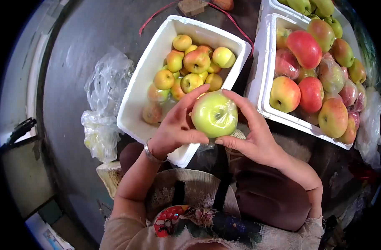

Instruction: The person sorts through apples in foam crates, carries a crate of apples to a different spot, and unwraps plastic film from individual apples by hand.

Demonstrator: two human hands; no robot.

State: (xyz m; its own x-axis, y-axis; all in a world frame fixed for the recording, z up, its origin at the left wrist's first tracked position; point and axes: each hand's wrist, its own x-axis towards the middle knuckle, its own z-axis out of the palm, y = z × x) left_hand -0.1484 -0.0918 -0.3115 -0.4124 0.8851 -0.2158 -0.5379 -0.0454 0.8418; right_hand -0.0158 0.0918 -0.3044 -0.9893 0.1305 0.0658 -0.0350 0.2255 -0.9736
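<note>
A green apple point(214, 114) in shiny clear film is held up between my two hands, over the near edge of a white foam box point(134, 98). My left hand point(176, 125) grips its left side, thumb below and fingers above. From the right, my right hand point(255, 135) closes on it the same way, with fingertips at the top and thumb at the bottom. Inside the box lie several yellow-red apples point(196, 61), some partly hidden behind my left hand.
A second foam box point(263, 93) at the right holds larger red and green apples point(310, 93), some wrapped. Behind it, another box has green fruit point(299, 6). Crumpled clear plastic bags point(105, 100) lie on the floor at left. A red cord point(236, 26) runs behind the middle box.
</note>
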